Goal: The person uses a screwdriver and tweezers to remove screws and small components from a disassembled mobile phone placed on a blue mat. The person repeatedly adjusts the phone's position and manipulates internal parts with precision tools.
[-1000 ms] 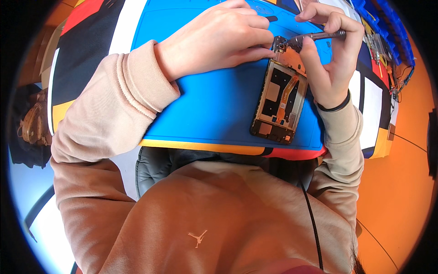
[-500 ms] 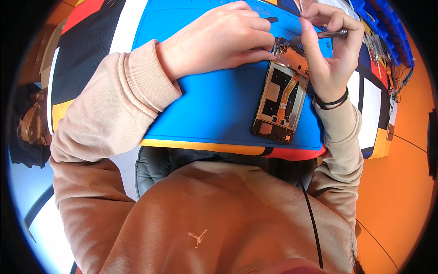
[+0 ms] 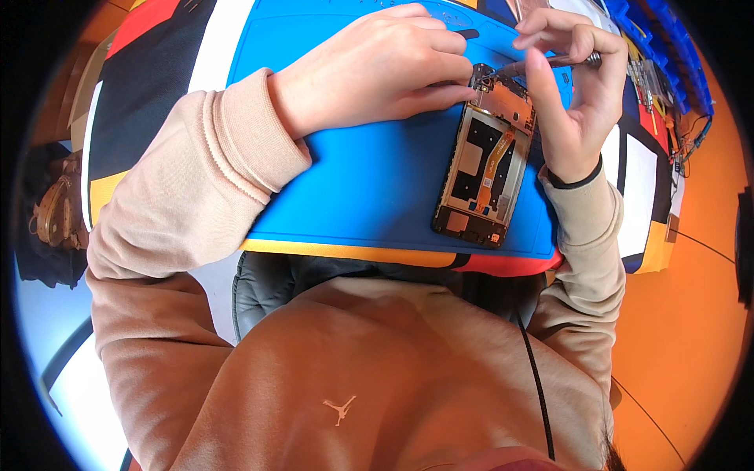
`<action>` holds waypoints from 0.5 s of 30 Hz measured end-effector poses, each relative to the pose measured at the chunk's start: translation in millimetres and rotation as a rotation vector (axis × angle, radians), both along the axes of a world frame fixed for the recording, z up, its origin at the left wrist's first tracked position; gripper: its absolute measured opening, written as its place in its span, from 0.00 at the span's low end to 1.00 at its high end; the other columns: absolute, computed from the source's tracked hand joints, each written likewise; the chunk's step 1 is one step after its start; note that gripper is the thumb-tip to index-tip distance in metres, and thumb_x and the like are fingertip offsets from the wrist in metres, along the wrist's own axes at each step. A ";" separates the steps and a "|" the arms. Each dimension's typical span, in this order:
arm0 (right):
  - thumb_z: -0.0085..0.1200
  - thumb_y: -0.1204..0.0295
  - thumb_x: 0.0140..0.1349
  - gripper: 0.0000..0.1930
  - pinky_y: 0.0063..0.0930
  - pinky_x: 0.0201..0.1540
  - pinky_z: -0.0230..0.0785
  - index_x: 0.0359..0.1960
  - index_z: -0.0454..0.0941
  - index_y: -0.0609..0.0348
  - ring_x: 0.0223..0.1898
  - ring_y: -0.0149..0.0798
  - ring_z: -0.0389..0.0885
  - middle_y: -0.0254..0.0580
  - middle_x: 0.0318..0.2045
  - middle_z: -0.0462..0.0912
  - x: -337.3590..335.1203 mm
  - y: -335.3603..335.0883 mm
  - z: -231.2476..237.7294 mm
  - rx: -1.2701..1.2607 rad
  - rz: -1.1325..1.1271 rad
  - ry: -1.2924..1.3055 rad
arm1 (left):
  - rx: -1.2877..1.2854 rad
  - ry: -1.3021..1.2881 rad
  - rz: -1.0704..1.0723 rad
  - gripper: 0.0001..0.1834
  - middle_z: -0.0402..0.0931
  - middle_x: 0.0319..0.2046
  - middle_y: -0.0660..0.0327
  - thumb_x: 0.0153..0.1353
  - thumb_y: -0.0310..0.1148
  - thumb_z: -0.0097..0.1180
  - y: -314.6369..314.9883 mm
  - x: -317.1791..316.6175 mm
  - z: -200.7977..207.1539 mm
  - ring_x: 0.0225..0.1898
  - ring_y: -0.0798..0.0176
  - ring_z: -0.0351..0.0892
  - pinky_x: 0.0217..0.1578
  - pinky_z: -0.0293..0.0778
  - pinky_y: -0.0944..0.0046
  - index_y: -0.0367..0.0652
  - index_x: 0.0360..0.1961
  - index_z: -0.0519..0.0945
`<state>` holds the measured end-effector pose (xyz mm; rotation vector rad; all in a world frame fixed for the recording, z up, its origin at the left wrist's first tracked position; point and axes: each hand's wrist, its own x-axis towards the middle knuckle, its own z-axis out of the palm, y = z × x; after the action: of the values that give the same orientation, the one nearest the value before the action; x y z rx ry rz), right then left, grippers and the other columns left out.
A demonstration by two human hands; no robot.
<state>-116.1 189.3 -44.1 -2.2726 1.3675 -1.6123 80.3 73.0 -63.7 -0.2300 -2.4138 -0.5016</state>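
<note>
An opened smartphone [image 3: 484, 169] lies slightly tilted on the blue work mat [image 3: 353, 188], its inner parts, an orange flex cable [image 3: 495, 169] and a copper-coloured plate [image 3: 503, 104] exposed. At its upper left edge, my left hand [image 3: 400, 67] grips the phone with curled fingers. A slim metal tool [image 3: 559, 60] with a knurled end is pinched in my right hand [image 3: 577, 94]. Its thin tip reaches over the phone's top part; whether it touches cannot be made out. The hand partly hides the tool.
A small dark flat piece [image 3: 469, 34] rests on the mat beyond my left fingers, near several tiny parts [image 3: 448, 14]. Blue bins [image 3: 667, 47] line the far right, with hand tools [image 3: 646, 82] beside them. A patterned cloth [image 3: 149, 86] covers the table.
My right hand has shifted slightly, its thumb moving right and the tool's end sliding behind the fingers. My left hand and the phone look unmoved.
</note>
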 end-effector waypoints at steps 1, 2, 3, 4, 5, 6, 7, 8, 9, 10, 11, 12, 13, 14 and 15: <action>0.56 0.85 0.65 0.16 0.22 0.47 0.72 0.45 0.60 0.58 0.41 0.30 0.78 0.50 0.47 0.79 -3.0 3.3 2.5 0.041 -0.037 0.019 | 0.009 0.019 -0.003 0.07 0.76 0.35 0.60 0.64 0.33 0.62 0.1 -0.3 -0.1 0.38 0.54 0.78 0.40 0.72 0.57 0.44 0.40 0.82; 0.59 0.85 0.66 0.17 0.23 0.48 0.74 0.46 0.61 0.58 0.43 0.31 0.82 0.50 0.48 0.81 -5.0 3.9 3.4 0.082 -0.075 0.039 | -0.006 -0.013 0.005 0.07 0.76 0.34 0.60 0.64 0.33 0.62 -0.2 0.2 0.3 0.38 0.54 0.78 0.40 0.72 0.57 0.44 0.40 0.82; 0.58 0.86 0.66 0.17 0.23 0.48 0.74 0.45 0.61 0.58 0.43 0.31 0.83 0.50 0.49 0.80 -7.3 6.5 4.9 0.086 -0.060 0.033 | -0.022 -0.046 0.014 0.07 0.76 0.34 0.60 0.64 0.33 0.62 -0.7 1.3 1.0 0.37 0.54 0.78 0.40 0.72 0.57 0.44 0.39 0.82; 0.57 0.86 0.66 0.17 0.24 0.48 0.74 0.45 0.60 0.57 0.43 0.32 0.83 0.51 0.50 0.80 -9.2 7.2 6.1 0.090 -0.045 0.027 | -0.039 -0.078 0.023 0.07 0.76 0.34 0.60 0.64 0.34 0.62 -0.9 2.3 1.7 0.37 0.54 0.78 0.40 0.72 0.57 0.44 0.39 0.82; 0.56 0.87 0.66 0.17 0.24 0.49 0.74 0.44 0.60 0.57 0.44 0.32 0.83 0.52 0.50 0.80 -10.2 8.2 6.6 0.094 -0.030 0.021 | -0.036 -0.090 0.030 0.07 0.76 0.34 0.59 0.64 0.34 0.62 -0.6 3.2 2.3 0.37 0.54 0.78 0.40 0.72 0.58 0.44 0.39 0.82; 0.56 0.87 0.66 0.17 0.24 0.49 0.74 0.44 0.60 0.57 0.44 0.32 0.83 0.52 0.51 0.80 -11.2 9.3 8.0 0.100 0.008 0.011 | -0.034 -0.103 0.037 0.06 0.76 0.33 0.59 0.64 0.34 0.62 -0.1 4.0 2.8 0.37 0.54 0.78 0.40 0.72 0.58 0.44 0.38 0.81; 0.56 0.87 0.66 0.17 0.25 0.49 0.74 0.44 0.60 0.57 0.44 0.32 0.83 0.53 0.51 0.80 -11.1 9.3 8.6 0.107 0.047 0.001 | -0.031 -0.116 0.045 0.06 0.75 0.33 0.59 0.64 0.34 0.62 0.3 4.4 3.2 0.37 0.54 0.78 0.39 0.72 0.58 0.43 0.38 0.81; 0.56 0.87 0.66 0.17 0.25 0.49 0.74 0.44 0.59 0.57 0.44 0.31 0.83 0.53 0.51 0.80 -10.2 10.0 8.9 0.113 0.085 -0.009 | -0.028 -0.104 0.036 0.06 0.75 0.33 0.59 0.64 0.34 0.62 0.3 4.1 3.7 0.37 0.54 0.78 0.39 0.72 0.58 0.44 0.38 0.81; 0.55 0.87 0.66 0.17 0.25 0.50 0.74 0.45 0.59 0.57 0.44 0.32 0.83 0.54 0.51 0.80 -8.8 10.0 8.9 0.111 0.046 0.019 | -0.026 -0.092 0.027 0.06 0.75 0.33 0.59 0.64 0.33 0.62 0.1 3.4 4.2 0.37 0.54 0.78 0.39 0.72 0.58 0.44 0.39 0.81; 0.55 0.87 0.65 0.17 0.25 0.50 0.74 0.45 0.59 0.58 0.43 0.32 0.82 0.54 0.51 0.79 -6.5 10.7 8.2 0.108 0.007 0.046 | -0.023 -0.080 0.018 0.06 0.75 0.33 0.59 0.64 0.33 0.62 0.2 2.9 4.4 0.36 0.54 0.78 0.39 0.72 0.58 0.44 0.39 0.81; 0.55 0.87 0.65 0.17 0.25 0.50 0.74 0.45 0.59 0.58 0.43 0.32 0.82 0.55 0.52 0.79 -4.6 11.3 7.8 0.105 -0.032 0.074 | -0.018 -0.061 0.019 0.06 0.75 0.33 0.59 0.64 0.33 0.62 0.9 2.6 4.4 0.36 0.54 0.78 0.39 0.72 0.58 0.44 0.39 0.81; 0.55 0.86 0.65 0.17 0.25 0.50 0.74 0.45 0.59 0.58 0.43 0.32 0.82 0.55 0.52 0.79 -3.3 11.7 7.5 0.119 -0.066 0.070 | -0.013 -0.041 0.019 0.06 0.75 0.33 0.59 0.64 0.33 0.62 1.8 2.2 4.3 0.36 0.54 0.77 0.39 0.72 0.58 0.44 0.39 0.82; 0.55 0.86 0.65 0.17 0.25 0.50 0.74 0.45 0.59 0.58 0.43 0.32 0.82 0.55 0.52 0.79 -2.3 12.5 7.3 0.133 -0.100 0.065 | -0.008 -0.021 0.020 0.06 0.75 0.33 0.59 0.65 0.33 0.62 2.5 2.3 4.3 0.36 0.54 0.77 0.39 0.72 0.58 0.44 0.39 0.82; 0.55 0.86 0.65 0.17 0.25 0.51 0.74 0.46 0.59 0.58 0.43 0.32 0.82 0.55 0.52 0.79 -2.4 12.8 7.7 0.147 -0.134 0.060 | -0.021 -0.030 0.023 0.06 0.75 0.33 0.59 0.65 0.33 0.61 2.7 2.6 4.5 0.36 0.54 0.77 0.38 0.72 0.58 0.44 0.40 0.82; 0.55 0.86 0.65 0.17 0.25 0.50 0.75 0.45 0.59 0.58 0.42 0.31 0.82 0.55 0.51 0.79 -3.2 12.9 8.3 0.135 -0.085 0.068 | -0.034 -0.038 0.027 0.06 0.75 0.33 0.59 0.65 0.33 0.61 2.4 3.3 5.0 0.35 0.54 0.77 0.38 0.71 0.58 0.45 0.40 0.82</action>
<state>-119.3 202.2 -35.8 -2.2403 1.5578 -1.4286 83.6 75.4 -58.7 -0.2039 -2.4607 -0.4570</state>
